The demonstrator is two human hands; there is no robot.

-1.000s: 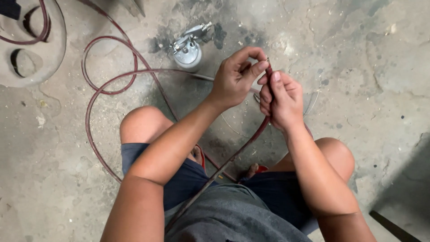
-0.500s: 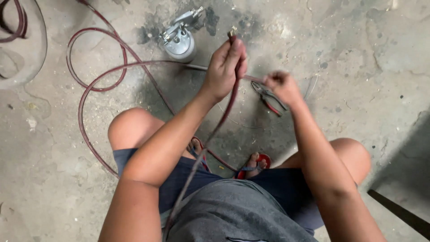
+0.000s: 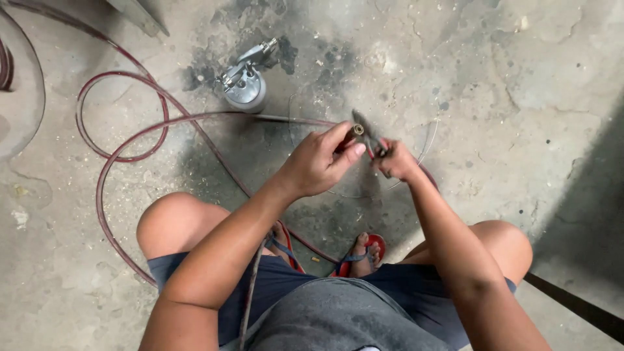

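In the middle of the frame the left hand (image 3: 318,162) pinches the brass end of the red hose (image 3: 354,130) between thumb and fingers. The right hand (image 3: 396,161) is closed around pliers (image 3: 367,136), whose tip just reaches the hose end; the fitting work seems not finished.

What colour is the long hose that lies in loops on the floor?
The hose is dark red, almost maroon; the head view shows it, looping on the grey concrete floor.

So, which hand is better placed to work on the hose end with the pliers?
The right hand: it already holds the pliers, whose tip is at the hose end. The left hand grips that hose.
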